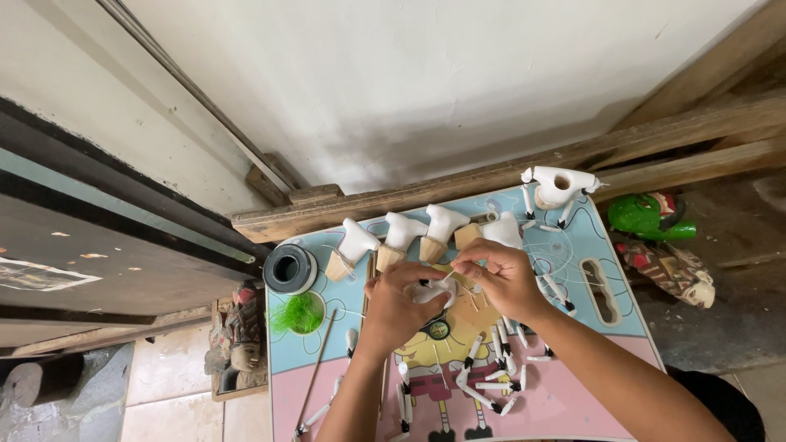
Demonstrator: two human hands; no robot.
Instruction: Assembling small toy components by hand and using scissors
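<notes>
My left hand is cupped around a small white carved piece above a light-blue and pink cartoon-printed tray table. My right hand pinches a thin stick-like part at the top of that piece. Several white wooden figure bodies on bare wood bases stand in a row just beyond my hands. A white torso with arms sits at the table's far right corner. Several white limb sticks with black tips lie near my wrists.
A grey roll of tape or thread and a tuft of green fibre lie at the table's left edge, with a long thin stick beside them. A green painted figure and a brown patterned figure rest to the right. Wooden beams and a white wall stand behind.
</notes>
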